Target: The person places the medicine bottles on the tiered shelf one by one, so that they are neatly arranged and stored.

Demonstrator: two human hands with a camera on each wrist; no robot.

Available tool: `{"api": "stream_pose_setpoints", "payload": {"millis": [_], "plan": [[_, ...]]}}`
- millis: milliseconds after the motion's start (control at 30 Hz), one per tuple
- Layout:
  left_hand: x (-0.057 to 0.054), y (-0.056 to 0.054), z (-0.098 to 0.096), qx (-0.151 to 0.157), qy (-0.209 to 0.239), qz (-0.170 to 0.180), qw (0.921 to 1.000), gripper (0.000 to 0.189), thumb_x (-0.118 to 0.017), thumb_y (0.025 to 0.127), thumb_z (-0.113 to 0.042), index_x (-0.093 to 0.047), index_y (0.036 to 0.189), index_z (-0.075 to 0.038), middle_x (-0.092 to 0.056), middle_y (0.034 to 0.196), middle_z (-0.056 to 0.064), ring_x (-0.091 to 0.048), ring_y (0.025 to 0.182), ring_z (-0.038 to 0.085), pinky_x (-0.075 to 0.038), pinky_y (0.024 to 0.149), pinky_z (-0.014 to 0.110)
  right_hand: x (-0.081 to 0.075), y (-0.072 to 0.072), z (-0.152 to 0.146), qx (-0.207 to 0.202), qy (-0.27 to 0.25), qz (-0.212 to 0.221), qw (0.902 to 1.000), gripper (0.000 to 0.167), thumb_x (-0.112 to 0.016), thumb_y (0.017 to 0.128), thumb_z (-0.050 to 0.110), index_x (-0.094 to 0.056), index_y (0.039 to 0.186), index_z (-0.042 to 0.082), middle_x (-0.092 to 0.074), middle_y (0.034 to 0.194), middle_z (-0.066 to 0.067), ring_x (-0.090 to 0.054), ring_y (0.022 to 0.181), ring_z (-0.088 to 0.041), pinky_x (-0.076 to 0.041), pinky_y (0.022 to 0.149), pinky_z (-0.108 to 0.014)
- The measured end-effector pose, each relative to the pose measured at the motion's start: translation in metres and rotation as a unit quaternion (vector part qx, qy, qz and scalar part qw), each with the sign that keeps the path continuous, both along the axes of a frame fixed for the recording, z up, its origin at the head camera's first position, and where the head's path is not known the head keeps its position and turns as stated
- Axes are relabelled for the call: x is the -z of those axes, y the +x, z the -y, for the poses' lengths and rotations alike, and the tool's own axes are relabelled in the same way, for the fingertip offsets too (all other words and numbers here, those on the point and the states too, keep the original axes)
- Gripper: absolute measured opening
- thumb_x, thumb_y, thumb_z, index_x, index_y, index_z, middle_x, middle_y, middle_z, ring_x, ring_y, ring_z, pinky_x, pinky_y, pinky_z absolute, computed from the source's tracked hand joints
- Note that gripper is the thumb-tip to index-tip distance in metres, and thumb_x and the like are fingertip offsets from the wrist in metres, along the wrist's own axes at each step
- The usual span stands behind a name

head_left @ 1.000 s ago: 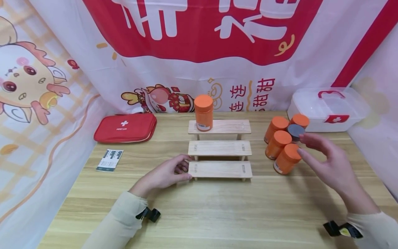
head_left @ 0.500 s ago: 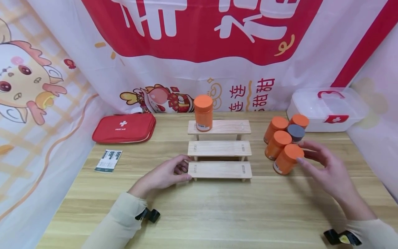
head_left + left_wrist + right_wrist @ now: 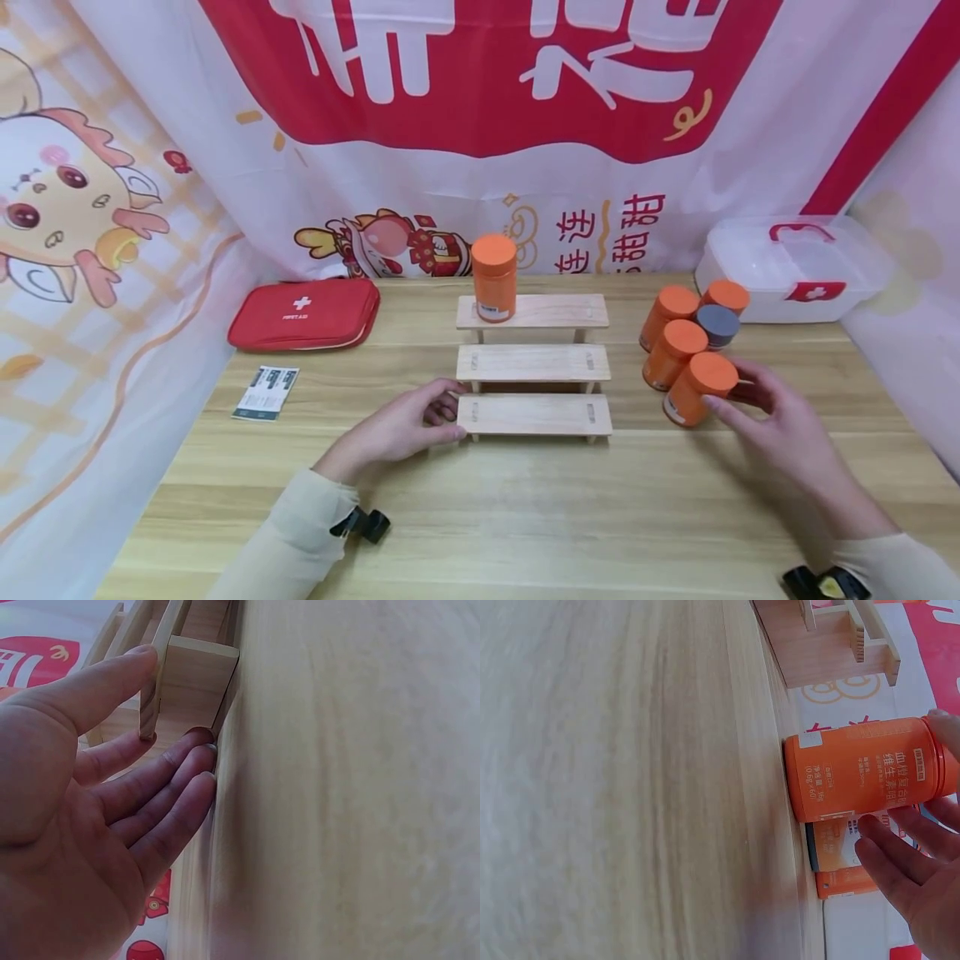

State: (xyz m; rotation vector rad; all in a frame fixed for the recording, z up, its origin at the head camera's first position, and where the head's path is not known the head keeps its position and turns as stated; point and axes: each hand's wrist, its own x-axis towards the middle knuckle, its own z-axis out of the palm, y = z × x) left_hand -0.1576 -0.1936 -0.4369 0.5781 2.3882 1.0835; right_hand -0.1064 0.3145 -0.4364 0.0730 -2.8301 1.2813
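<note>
Six bottles stand before me, with 12 o'clock straight ahead. One orange bottle point(image 3: 495, 282) is at 12, on the top plank of a three-plank wooden rack point(image 3: 533, 415). The other five cluster between 1 and 2 o'clock: the nearest bottle point(image 3: 695, 392), also orange, three more orange bottles point(image 3: 673, 357) and one grey-capped bottle point(image 3: 717, 323). There is also one red first aid pouch point(image 3: 303, 317) at 11, one small printed card point(image 3: 266, 392) between 10 and 11, nearer me, and one white box point(image 3: 765, 275) with a red handle beyond the cluster.

The desk point(image 3: 525, 517) is pale wood grain, its streaks running side to side. A white cloth point(image 3: 420, 175), printed with big red shapes, lettering and cartoon creatures, hangs at the back and along both sides.

My right hand point(image 3: 783, 433), at 2 o'clock, grips the nearest bottle near its cap, thumb on one side, fingers on the other. That bottle stands on the desk, cap up, its long axis vertical. My left hand point(image 3: 408, 425), at 11, holds the left end of the rack's lowest plank between thumb and fingers. The planks are stepped, lowest closest to me, their long axis running from 9 to 3 o'clock.
</note>
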Motion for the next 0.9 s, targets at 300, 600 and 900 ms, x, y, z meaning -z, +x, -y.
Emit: {"api": "stream_pose_setpoints", "payload": {"millis": [300, 600, 900], "plan": [[0.0016, -0.0006, -0.0006, 0.004, 0.013, -0.013, 0.9998, 0.052, -0.079, 0.101, -0.029, -0.057, 0.145, -0.015, -0.071, 0.121, 0.001, -0.067, 0.109, 0.014, -0.058, 0.098, 0.033, 0.0007, -0.0006, -0.0009, 0.004, 0.007, -0.003, 1.0000, 0.068, -0.076, 0.103, 0.034, -0.048, 0.158, 0.004, -0.060, 0.149, -0.029, -0.047, 0.108, 0.022, -0.045, 0.086, 0.000], [0.0010, -0.0006, -0.0005, 0.003, 0.011, -0.012, 0.9999, 0.052, -0.079, 0.101, -0.029, -0.057, 0.146, -0.015, -0.071, 0.121, 0.001, -0.068, 0.109, 0.014, -0.058, 0.098, 0.034, 0.0036, -0.0005, -0.0003, 0.009, 0.002, 0.003, 1.0000, 0.068, -0.076, 0.103, 0.033, -0.048, 0.156, -0.001, -0.059, 0.147, -0.032, -0.064, 0.116, -0.002, -0.045, 0.084, 0.001], [0.0009, 0.0000, -0.0004, -0.005, 0.006, 0.001, 1.0000, 0.053, -0.079, 0.101, -0.030, -0.056, 0.147, -0.017, -0.070, 0.122, 0.000, -0.067, 0.109, 0.014, -0.058, 0.099, 0.034, 0.0035, -0.0013, 0.0024, 0.005, -0.020, -0.007, 0.9998, 0.069, -0.078, 0.102, 0.028, -0.047, 0.153, -0.005, -0.061, 0.143, -0.034, -0.051, 0.104, 0.025, -0.048, 0.083, 0.001]]}}
